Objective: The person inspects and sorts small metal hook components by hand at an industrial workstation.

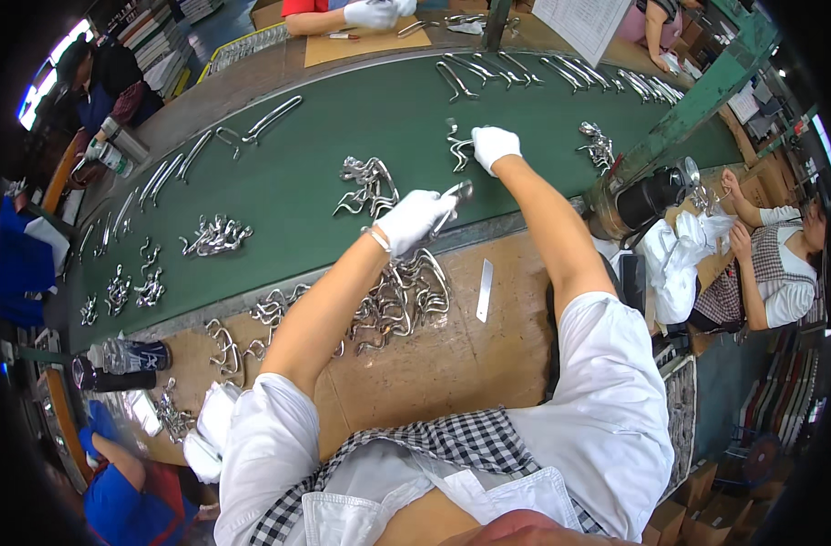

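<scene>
My left hand [410, 221], in a white glove, is closed round a shiny curved metal piece [459, 192]; its outer end sticks out to the right and looks blurred. Farther forward, over the green belt, my white-gloved right hand [496, 147] has its fingers closed at the edge of several bent chrome pieces [457, 150]. Its fingertips are partly hidden. A heap of similar bent metal pieces [368, 185] lies on the belt just beyond my left hand. More of them make a pile [402, 296] on the brown tabletop, partly under my left forearm.
A flat pale strip [485, 291] lies on the brown table [434, 378]. The green belt [297, 200] carries rows of long metal handles and small heaps. A green post [698, 96] and black flask [652, 196] stand right. Co-workers sit around; bottles [129, 355] stand left.
</scene>
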`<control>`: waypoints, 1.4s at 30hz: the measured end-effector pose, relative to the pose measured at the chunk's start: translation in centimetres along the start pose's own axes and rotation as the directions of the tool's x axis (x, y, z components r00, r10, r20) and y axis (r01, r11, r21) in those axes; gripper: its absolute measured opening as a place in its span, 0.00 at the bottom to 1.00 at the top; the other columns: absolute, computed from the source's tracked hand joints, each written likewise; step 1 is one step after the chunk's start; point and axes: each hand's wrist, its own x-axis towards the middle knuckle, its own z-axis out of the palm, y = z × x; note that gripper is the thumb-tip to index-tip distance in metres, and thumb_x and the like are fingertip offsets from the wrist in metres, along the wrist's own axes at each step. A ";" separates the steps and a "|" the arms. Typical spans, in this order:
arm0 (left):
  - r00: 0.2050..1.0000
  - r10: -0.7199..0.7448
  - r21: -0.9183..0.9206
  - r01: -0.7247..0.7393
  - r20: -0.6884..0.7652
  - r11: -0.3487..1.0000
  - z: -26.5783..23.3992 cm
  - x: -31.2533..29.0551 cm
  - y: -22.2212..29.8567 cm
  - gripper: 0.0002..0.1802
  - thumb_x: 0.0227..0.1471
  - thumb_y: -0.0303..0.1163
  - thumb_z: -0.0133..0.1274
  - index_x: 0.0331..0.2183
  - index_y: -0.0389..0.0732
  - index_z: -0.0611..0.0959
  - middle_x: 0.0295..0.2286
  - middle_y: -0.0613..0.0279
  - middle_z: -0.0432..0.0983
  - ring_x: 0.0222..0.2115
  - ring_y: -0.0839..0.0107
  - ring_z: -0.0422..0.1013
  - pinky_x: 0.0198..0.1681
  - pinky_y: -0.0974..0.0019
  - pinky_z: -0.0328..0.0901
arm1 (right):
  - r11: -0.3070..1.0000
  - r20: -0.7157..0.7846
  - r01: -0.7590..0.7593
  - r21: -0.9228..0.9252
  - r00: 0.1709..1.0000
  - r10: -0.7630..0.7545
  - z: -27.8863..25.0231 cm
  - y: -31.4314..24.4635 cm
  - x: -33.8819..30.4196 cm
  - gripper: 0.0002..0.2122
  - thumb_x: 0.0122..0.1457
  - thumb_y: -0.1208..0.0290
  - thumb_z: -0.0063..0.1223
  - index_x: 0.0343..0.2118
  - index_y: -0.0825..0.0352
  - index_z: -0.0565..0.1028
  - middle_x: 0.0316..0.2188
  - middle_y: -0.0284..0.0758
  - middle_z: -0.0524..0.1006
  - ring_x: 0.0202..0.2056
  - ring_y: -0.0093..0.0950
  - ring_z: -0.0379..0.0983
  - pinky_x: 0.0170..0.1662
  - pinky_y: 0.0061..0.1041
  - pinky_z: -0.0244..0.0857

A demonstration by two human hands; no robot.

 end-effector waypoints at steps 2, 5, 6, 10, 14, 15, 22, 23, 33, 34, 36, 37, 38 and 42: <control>0.986 0.155 -0.362 -0.165 -0.058 0.917 -0.8 -1.7 -2.2 0.21 0.56 0.47 0.50 0.31 0.37 0.81 0.27 0.60 0.76 0.26 0.75 0.67 0.29 0.69 0.62 | 0.997 -0.004 0.022 -0.073 1.000 -0.023 -1.3 -0.4 -0.8 0.10 0.53 0.73 0.48 0.33 0.64 0.81 0.36 0.44 0.80 0.40 0.41 0.78 0.40 0.37 0.72; 0.982 0.178 -0.735 -0.163 -0.059 0.658 -1.8 -5.7 -2.5 0.17 0.59 0.40 0.48 0.34 0.33 0.80 0.28 0.59 0.77 0.34 0.66 0.75 0.44 0.60 0.68 | 0.998 -0.175 0.066 -0.020 0.982 -0.069 -3.6 0.1 -4.1 0.08 0.53 0.73 0.48 0.33 0.63 0.79 0.35 0.42 0.79 0.39 0.40 0.77 0.39 0.38 0.72; 0.976 0.210 -0.793 -0.167 -0.050 0.586 -2.3 -6.7 -3.1 0.17 0.60 0.39 0.48 0.33 0.33 0.80 0.27 0.59 0.77 0.33 0.65 0.75 0.45 0.58 0.68 | 0.987 -0.260 0.134 -0.086 0.954 -0.152 -4.3 0.2 -5.6 0.06 0.52 0.72 0.50 0.32 0.62 0.77 0.34 0.40 0.78 0.38 0.39 0.76 0.37 0.37 0.72; 0.944 0.294 -0.804 -0.287 -0.147 0.521 -3.1 -12.3 -5.0 0.17 0.62 0.38 0.44 0.30 0.34 0.78 0.26 0.58 0.77 0.34 0.65 0.74 0.46 0.57 0.67 | 0.901 -0.402 0.398 -0.172 0.807 -0.433 -8.8 -1.6 -13.6 0.09 0.48 0.71 0.58 0.31 0.60 0.70 0.30 0.34 0.70 0.35 0.33 0.72 0.31 0.33 0.70; 0.928 0.298 -0.616 -0.373 -0.226 0.694 -0.8 -18.1 -5.4 0.18 0.61 0.40 0.45 0.36 0.34 0.79 0.29 0.60 0.76 0.36 0.66 0.73 0.50 0.59 0.63 | 0.774 -0.384 0.630 -0.069 0.699 -0.603 -10.9 -5.4 -22.4 0.09 0.47 0.74 0.55 0.32 0.59 0.68 0.31 0.33 0.68 0.35 0.32 0.70 0.31 0.31 0.69; 0.919 0.299 -0.507 -0.391 -0.257 0.768 0.2 -19.5 -5.6 0.19 0.61 0.40 0.44 0.38 0.33 0.81 0.31 0.59 0.77 0.36 0.67 0.73 0.50 0.61 0.63 | 0.699 -0.382 0.715 -0.032 0.637 -0.669 -10.7 -6.4 -24.3 0.09 0.47 0.75 0.53 0.32 0.59 0.69 0.31 0.33 0.68 0.36 0.33 0.70 0.31 0.31 0.69; 0.998 -0.026 -0.551 -0.010 -0.058 0.835 7.8 -26.7 -10.7 0.17 0.59 0.40 0.51 0.43 0.38 0.77 0.33 0.72 0.75 0.27 0.85 0.65 0.31 0.77 0.62 | 0.492 -0.403 0.782 0.384 0.621 -0.673 -3.7 -13.5 -33.2 0.11 0.50 0.75 0.50 0.38 0.60 0.71 0.28 0.33 0.73 0.32 0.35 0.73 0.33 0.31 0.70; 0.998 -0.028 -0.555 -0.007 -0.054 0.832 8.3 -27.2 -11.2 0.17 0.59 0.40 0.51 0.43 0.38 0.77 0.33 0.72 0.75 0.27 0.85 0.65 0.31 0.77 0.62 | 0.506 -0.453 0.739 0.446 0.674 -0.584 -2.2 -14.2 -33.9 0.12 0.50 0.75 0.50 0.39 0.60 0.71 0.28 0.33 0.75 0.33 0.35 0.74 0.33 0.31 0.70; 0.999 -0.019 -0.359 0.004 -0.038 0.933 9.0 -28.4 -13.9 0.18 0.60 0.43 0.49 0.39 0.36 0.79 0.30 0.71 0.76 0.27 0.84 0.67 0.32 0.77 0.63 | 0.465 -0.431 0.586 0.664 0.808 -0.402 4.0 -17.9 -37.3 0.24 0.51 0.76 0.55 0.55 0.60 0.70 0.43 0.42 0.76 0.43 0.41 0.73 0.49 0.34 0.65; 0.997 -0.016 -0.288 -0.006 -0.072 0.958 9.0 -28.2 -14.5 0.21 0.60 0.46 0.48 0.31 0.37 0.81 0.22 0.71 0.75 0.20 0.85 0.64 0.24 0.76 0.61 | 0.418 -0.410 0.551 0.722 0.828 -0.382 4.0 -18.3 -37.6 0.25 0.51 0.76 0.54 0.55 0.61 0.70 0.46 0.43 0.75 0.46 0.40 0.72 0.51 0.33 0.64; 0.992 -0.013 -0.218 -0.014 -0.124 0.976 8.8 -27.5 -15.1 0.22 0.60 0.46 0.48 0.28 0.37 0.81 0.20 0.71 0.74 0.19 0.85 0.64 0.23 0.76 0.60 | 0.376 -0.347 0.465 0.802 0.874 -0.341 3.6 -18.9 -38.0 0.24 0.52 0.80 0.52 0.55 0.65 0.70 0.51 0.44 0.73 0.52 0.36 0.71 0.56 0.30 0.62; 0.984 -0.011 -0.145 -0.015 -0.177 0.989 8.9 -26.9 -15.3 0.23 0.60 0.46 0.48 0.25 0.37 0.81 0.18 0.70 0.74 0.17 0.85 0.63 0.21 0.76 0.59 | 0.386 -0.345 0.462 0.799 0.877 -0.334 3.7 -19.2 -38.2 0.24 0.52 0.80 0.52 0.55 0.65 0.70 0.51 0.44 0.73 0.52 0.36 0.71 0.56 0.30 0.62; 0.973 0.014 -0.176 -0.056 -0.231 0.983 9.2 -26.4 -15.7 0.24 0.61 0.46 0.47 0.23 0.36 0.82 0.17 0.70 0.74 0.18 0.85 0.63 0.22 0.76 0.59 | 0.323 -0.304 0.392 0.861 0.907 -0.292 3.8 -19.5 -38.4 0.23 0.52 0.81 0.50 0.54 0.66 0.71 0.50 0.43 0.74 0.51 0.35 0.72 0.55 0.29 0.63; 0.988 -0.002 -0.273 -0.040 -0.153 0.961 9.0 -26.9 -16.0 0.23 0.61 0.45 0.47 0.28 0.35 0.82 0.22 0.71 0.76 0.22 0.85 0.65 0.27 0.76 0.62 | 0.177 -0.189 0.226 0.958 0.960 -0.206 4.1 -19.9 -38.8 0.18 0.54 0.84 0.47 0.50 0.70 0.74 0.46 0.40 0.77 0.47 0.28 0.74 0.53 0.24 0.65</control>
